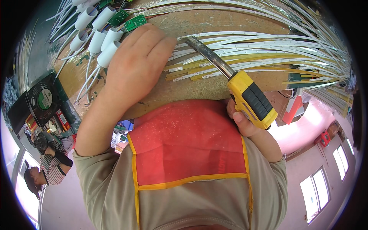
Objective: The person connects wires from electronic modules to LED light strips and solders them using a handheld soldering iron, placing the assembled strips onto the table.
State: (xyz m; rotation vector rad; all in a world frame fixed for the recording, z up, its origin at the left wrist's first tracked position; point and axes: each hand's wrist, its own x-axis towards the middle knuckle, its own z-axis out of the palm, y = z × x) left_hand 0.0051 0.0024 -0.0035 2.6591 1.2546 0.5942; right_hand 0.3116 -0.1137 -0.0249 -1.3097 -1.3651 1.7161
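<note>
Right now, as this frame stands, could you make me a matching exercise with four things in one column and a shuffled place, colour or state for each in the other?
Things:
1. long-tipped tool
2. apron
3. fan
4. cylindrical pieces

Descriptions:
A. black, with a green centre
B. white, with cords, at the upper left
C. held in the right hand
D. red, with yellow edging

Pairs: 1-C, 2-D, 3-A, 4-B

Beside the bare right hand (240,118), a pale-flecked red apron (188,145) with yellow edging (135,168) overlies a short-sleeved khaki shirt (107,184).
</note>
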